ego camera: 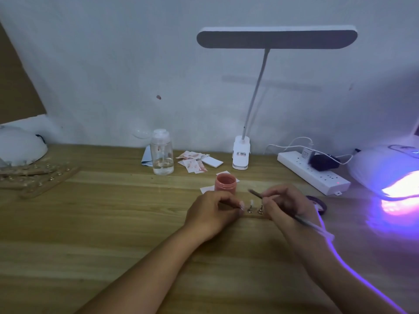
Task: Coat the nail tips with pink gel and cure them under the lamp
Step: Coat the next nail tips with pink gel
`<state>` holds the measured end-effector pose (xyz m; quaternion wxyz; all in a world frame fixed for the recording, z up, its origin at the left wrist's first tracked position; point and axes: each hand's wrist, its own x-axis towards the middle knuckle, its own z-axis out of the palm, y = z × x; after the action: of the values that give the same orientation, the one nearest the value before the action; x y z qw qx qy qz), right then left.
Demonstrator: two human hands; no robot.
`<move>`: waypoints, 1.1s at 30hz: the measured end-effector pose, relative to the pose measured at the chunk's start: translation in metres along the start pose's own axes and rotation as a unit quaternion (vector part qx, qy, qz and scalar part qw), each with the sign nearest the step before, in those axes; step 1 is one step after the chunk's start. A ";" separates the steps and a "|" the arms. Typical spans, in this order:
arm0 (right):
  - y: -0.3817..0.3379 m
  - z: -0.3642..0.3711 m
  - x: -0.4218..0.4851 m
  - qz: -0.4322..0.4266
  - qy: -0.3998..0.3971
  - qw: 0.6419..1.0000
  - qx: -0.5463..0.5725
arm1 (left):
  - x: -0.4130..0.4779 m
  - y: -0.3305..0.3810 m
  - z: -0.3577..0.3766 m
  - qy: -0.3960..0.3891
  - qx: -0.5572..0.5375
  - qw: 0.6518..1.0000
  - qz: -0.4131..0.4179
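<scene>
Head view: the wooden table (113,223) carries everything, and both grips meet at its middle, just ahead of the person. The curing lamp (385,175) glows violet well off to the right of the right grip (285,202), which is plainly the nearer of the two to it. The open jar of pink gel (226,182) stands just beyond the grips, a little nearer the left grip (213,209).

Between them lies the wooden holder strip (254,215), its long axis running left to right. The left grip pinches at the strip's left end, on the strip or on the leftmost of the nail tips (251,202); I cannot tell which. The right grip is curled round a brush (305,220). Its long axis slants from the handle, low and right over the wrist, to the bristles up and left, above the tips and aimed at the jar. I judge the coming move to be short: bristles down onto a tip, or onward into the jar.

The label on the desk lamp's base (240,154) shows dark print and a red mark, too small to read. The curing lamp's lit display is illegible, and no brand can be made out.
</scene>
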<state>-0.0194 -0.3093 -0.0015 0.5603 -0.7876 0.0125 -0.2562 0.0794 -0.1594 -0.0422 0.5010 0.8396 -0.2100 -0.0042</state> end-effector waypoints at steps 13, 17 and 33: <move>-0.037 0.022 0.095 0.115 -0.069 0.989 -0.056 | 0.000 0.001 -0.001 -0.005 0.038 0.999 0.011; -0.027 0.032 0.100 0.123 -0.089 0.984 -0.091 | 0.000 0.000 -0.001 -0.002 0.044 0.999 0.018; -0.011 0.012 0.050 0.106 -0.017 0.990 0.089 | -0.001 0.000 0.000 0.010 0.037 0.999 0.013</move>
<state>0.0259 -0.3100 0.0242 0.6526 -0.7327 0.0639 -0.1822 0.0788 -0.1591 -0.0424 0.4719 0.8546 -0.2159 0.0180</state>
